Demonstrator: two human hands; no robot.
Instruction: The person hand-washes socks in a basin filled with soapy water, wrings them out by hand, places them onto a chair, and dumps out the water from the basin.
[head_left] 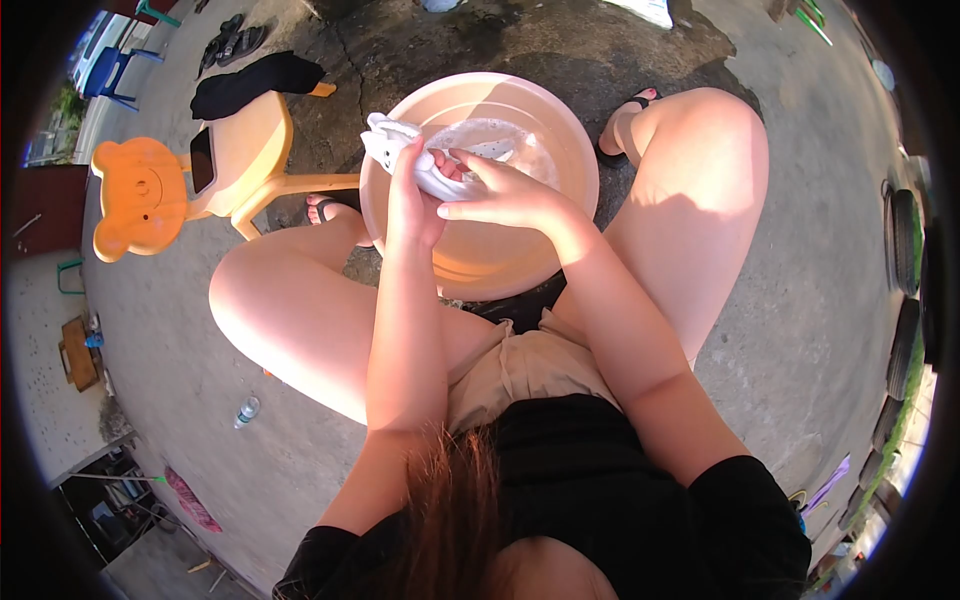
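Note:
Over the basin, my left hand (412,192) is wrapped around a wet-looking white cloth (381,150) with small dark marks like a face; it may be a sock, but its full shape is hidden. The cloth's lower part runs across to my right hand (500,192), whose fingers and thumb are closed about it. Both hands are close together above the large pale orange basin (578,150), which stands between my legs. Inside the basin, soapy water (540,155) and some white fabric (490,148) show beyond my hands.
A yellow bear-shaped chair (140,197) stands at the left, with a phone-like dark slab (203,160) and a black cloth (257,84) on it. Dark shoes (233,44) lie behind it. A plastic bottle (247,411) lies lower left; tires (903,240) line the right edge.

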